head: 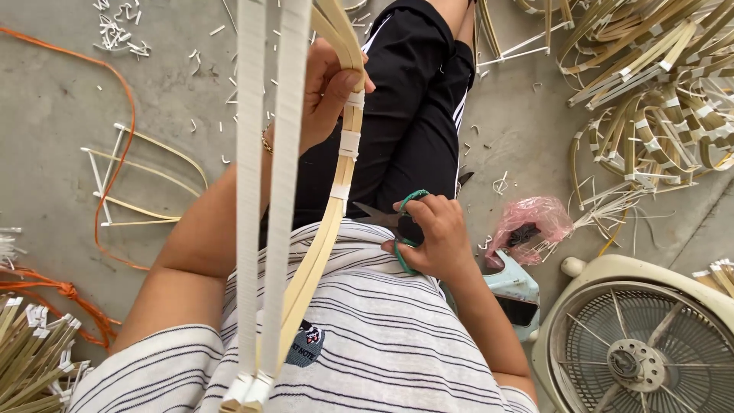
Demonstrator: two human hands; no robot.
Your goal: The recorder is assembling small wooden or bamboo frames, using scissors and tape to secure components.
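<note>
A: What lies at nine o'clock?

B: An orange cord (115, 145) curls over the concrete floor (46, 115), and a bundle of cane strips (30, 359) sits at eight o'clock.

A: And the left hand?

B: The left hand (325, 92), at twelve o'clock, is closed around a bent cane frame (336, 206), thumb pressed against a white wrap on it. Two white woven straps (267, 191) hang just beside it, nearer the camera.

A: Where does the frame go?

B: It runs from twelve o'clock down across the striped shirt (382, 336) toward six.

A: The right hand?

B: At centre, the right hand (432, 237) has its fingers curled shut through the green loops of scissors (386, 220), blades pointing toward nine o'clock, close to the frame.

A: Farther right?

B: A pink plastic bag (535, 218) at three o'clock, piled cane frames (657, 99) at two, a cream fan (634, 344) at four.
</note>
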